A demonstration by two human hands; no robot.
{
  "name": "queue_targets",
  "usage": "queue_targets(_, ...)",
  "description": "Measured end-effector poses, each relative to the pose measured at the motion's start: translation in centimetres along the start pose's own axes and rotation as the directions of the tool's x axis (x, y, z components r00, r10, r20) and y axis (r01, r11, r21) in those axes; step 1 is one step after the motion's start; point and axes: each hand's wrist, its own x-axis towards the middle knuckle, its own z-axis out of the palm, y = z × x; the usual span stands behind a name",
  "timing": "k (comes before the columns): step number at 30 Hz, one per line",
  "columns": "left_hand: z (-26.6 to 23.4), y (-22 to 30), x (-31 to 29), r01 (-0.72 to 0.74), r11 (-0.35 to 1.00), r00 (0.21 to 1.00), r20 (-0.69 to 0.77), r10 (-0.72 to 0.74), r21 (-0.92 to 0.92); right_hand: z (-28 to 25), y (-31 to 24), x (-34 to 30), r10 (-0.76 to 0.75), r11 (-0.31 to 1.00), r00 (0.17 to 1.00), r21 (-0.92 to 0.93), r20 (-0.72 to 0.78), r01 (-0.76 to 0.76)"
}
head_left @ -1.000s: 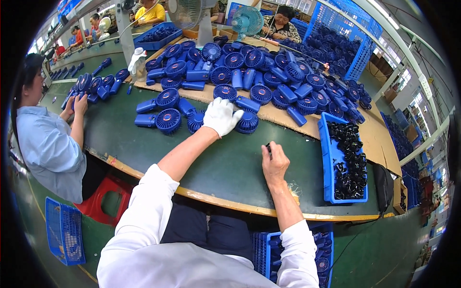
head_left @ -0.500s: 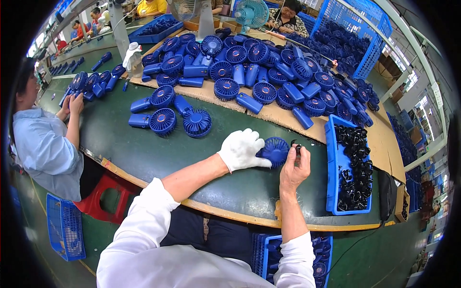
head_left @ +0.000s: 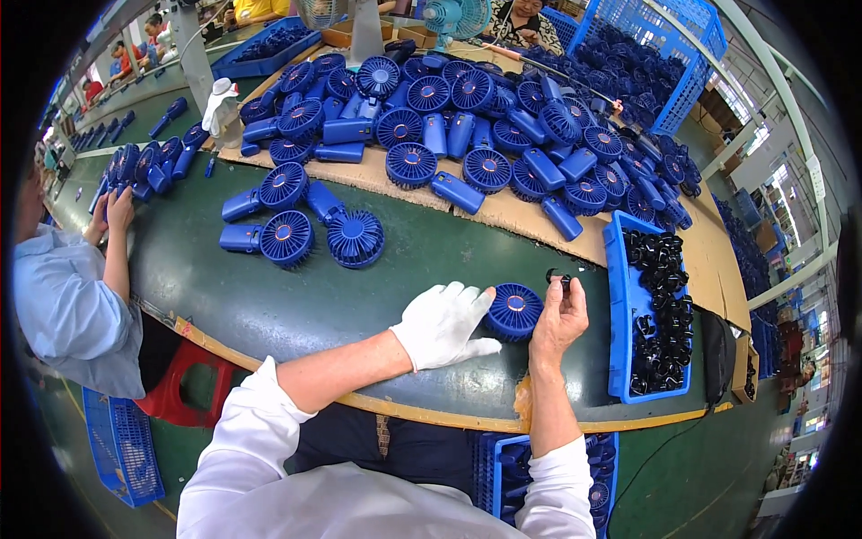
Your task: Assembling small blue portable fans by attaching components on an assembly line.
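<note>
A blue handheld fan lies on the green tabletop between my hands, its round grille facing up; its handle is not visible. My left hand, in a white glove with a bare index fingertip, is open just left of the fan, thumb and fingers spread. The index fingertip is close to the fan's rim; whether it touches I cannot tell. My bare right hand is at the fan's right side, pinching a small black curved plastic part between thumb and fingers. Several more blue fans lie to the far left.
A blue tray of small black parts stands to the right. Beyond, blue fans are heaped on cardboard. A co-worker sits at the left, handling fans. Below the table edge is a blue crate holding fans.
My left hand has loosened from around the fan and drawn slightly left, its thumb lower. The fan, blurred before, now shows its grille sharply. My right hand still holds the black part.
</note>
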Motion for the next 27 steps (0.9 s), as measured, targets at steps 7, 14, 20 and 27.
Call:
queue_targets(7,0.5,-0.9,0.6,-0.046,0.998,0.993,-0.108,0.051,0.05,-0.6,1.3,0.5,0.019,0.998,0.999,-0.065,0.033,-0.017)
queue_targets(14,-0.7,-2.1,0.4,-0.092,0.98,0.974,-0.19,0.126,0.174,0.5,0.7,-0.1,-0.014,0.994,0.996,-0.105,0.089,0.024)
queue_targets(20,-1.9,-0.1,0.8,0.117,0.993,0.993,0.017,-0.117,0.012,-1.1,-0.1,0.2,0.013,0.994,0.998,-0.108,0.068,-0.005)
queue_targets(27,-2.1,-0.8,0.4,0.21,0.977,0.955,0.208,-0.211,0.031,-1.2,1.3,1.4,0.079,0.993,0.992,-0.095,0.103,-0.069)
